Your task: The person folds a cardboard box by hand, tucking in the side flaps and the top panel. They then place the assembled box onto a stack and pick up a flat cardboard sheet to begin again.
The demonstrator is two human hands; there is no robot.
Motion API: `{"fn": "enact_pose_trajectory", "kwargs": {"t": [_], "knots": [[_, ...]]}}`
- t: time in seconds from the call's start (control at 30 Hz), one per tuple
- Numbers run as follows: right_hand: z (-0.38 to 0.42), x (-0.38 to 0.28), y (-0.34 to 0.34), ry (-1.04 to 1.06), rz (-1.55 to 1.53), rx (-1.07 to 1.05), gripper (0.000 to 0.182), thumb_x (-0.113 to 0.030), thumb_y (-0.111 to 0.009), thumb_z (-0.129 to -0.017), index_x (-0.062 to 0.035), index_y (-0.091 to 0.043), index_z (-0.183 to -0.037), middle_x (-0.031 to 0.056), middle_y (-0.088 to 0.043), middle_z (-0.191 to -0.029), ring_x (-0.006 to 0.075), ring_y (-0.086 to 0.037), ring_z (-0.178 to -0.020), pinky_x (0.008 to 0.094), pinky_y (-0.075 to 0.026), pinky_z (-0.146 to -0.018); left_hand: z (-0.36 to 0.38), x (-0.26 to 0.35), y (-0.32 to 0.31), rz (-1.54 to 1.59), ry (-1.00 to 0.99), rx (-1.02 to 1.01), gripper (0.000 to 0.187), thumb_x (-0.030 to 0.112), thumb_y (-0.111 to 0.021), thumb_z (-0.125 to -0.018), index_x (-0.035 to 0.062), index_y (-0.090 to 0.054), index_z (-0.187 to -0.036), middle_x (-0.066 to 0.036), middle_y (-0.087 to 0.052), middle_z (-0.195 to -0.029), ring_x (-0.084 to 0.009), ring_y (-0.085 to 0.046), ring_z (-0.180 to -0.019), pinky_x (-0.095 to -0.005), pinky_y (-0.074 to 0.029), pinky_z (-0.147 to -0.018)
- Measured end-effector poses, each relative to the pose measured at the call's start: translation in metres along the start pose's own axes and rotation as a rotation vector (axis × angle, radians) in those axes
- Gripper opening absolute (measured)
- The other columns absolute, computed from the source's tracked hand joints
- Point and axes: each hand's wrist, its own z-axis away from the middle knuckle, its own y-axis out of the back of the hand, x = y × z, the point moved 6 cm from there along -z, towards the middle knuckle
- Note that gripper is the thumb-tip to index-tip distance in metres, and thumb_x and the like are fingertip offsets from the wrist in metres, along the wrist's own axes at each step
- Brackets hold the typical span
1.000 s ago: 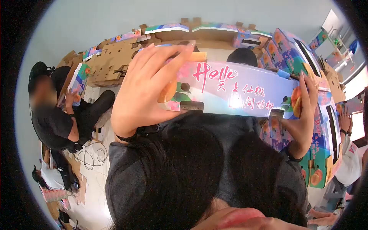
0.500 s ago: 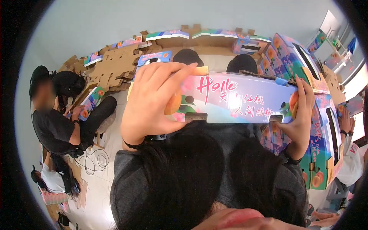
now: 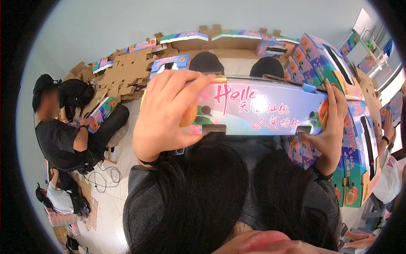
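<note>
A printed cardboard fruit box point(image 3: 253, 108), pink and blue with peach pictures and red lettering, is held up in front of my chest with its long side facing me. My left hand point(image 3: 167, 112) is wrapped round its left end, fingers over the top edge and thumb by the lower cut-out. At the opposite end, my right hand point(image 3: 332, 127) grips the corner, fingers along the upper edge and thumb near the other lower notch. The far side and inside of the box are hidden.
Stacked printed boxes point(image 3: 357, 148) stand close on my right. Flattened brown cardboard point(image 3: 129, 72) lies at the back left, with more boxes along the wall. A person in black point(image 3: 63, 135) sits at left holding a box; cables point(image 3: 103, 180) lie on the floor. Another person's hand point(image 3: 388, 125) shows at right.
The box I hold has tipped slightly, its top edge a little lower, both hands still on it. The person at the right has moved their hand and box a little.
</note>
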Motion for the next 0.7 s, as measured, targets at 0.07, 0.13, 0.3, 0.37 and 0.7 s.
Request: {"fn": "enact_pose_trajectory", "kwargs": {"t": [0.07,0.13,0.3,0.37,0.7], "knots": [[0.000,-0.001,0.000,-0.001,-0.005,0.000,0.113,-0.009,-0.089,-0.045,-0.0098,-0.047,-0.150,0.0160,-0.048,-0.143,0.0400,-0.042,-0.137,0.0476,-0.035,-0.115,0.000,0.000,0.000,0.006,0.007,0.000,0.083,0.026,-0.089,-0.051,0.0066,-0.063,-0.128,-0.011,-0.061,-0.119,-0.0337,-0.057,-0.107,-0.0428,-0.044,-0.094],[-0.001,0.001,0.001,0.007,-0.005,0.008,0.111,-0.009,-0.089,-0.044,-0.0085,-0.049,-0.147,0.0160,-0.049,-0.142,0.0398,-0.043,-0.136,0.0471,-0.035,-0.114,-0.002,-0.001,0.001,0.008,0.009,-0.001,0.082,0.026,-0.089,-0.052,0.0061,-0.064,-0.127,-0.012,-0.062,-0.119,-0.0340,-0.058,-0.107,-0.0428,-0.044,-0.094],[0.002,0.004,0.005,0.106,0.009,0.103,0.104,-0.009,-0.089,-0.043,-0.0064,-0.054,-0.141,0.0163,-0.053,-0.138,0.0387,-0.047,-0.133,0.0459,-0.036,-0.111,0.001,0.000,0.005,-0.009,-0.033,0.065,0.083,0.026,-0.089,-0.052,0.0055,-0.064,-0.128,-0.012,-0.063,-0.123,-0.0337,-0.059,-0.109,-0.0431,-0.043,-0.095],[0.006,0.004,0.007,0.116,0.017,0.145,0.102,-0.010,-0.089,-0.042,-0.0059,-0.056,-0.139,0.0162,-0.054,-0.137,0.0383,-0.048,-0.132,0.0460,-0.035,-0.110,0.005,0.005,0.008,-0.062,-0.056,0.082,0.084,0.027,-0.089,-0.051,0.0054,-0.065,-0.128,-0.012,-0.063,-0.125,-0.0331,-0.060,-0.110,-0.0428,-0.043,-0.096],[0.003,0.028,-0.039,0.241,0.173,0.476,0.093,-0.018,-0.086,-0.055,-0.0055,-0.054,-0.141,0.0146,-0.051,-0.137,0.0410,-0.045,-0.133,0.0555,-0.034,-0.115,0.003,-0.025,-0.037,-0.193,-0.182,0.339,0.078,0.026,-0.086,-0.052,0.0151,-0.070,-0.127,-0.012,-0.061,-0.133,-0.0308,-0.058,-0.119,-0.0459,-0.041,-0.100]]}}
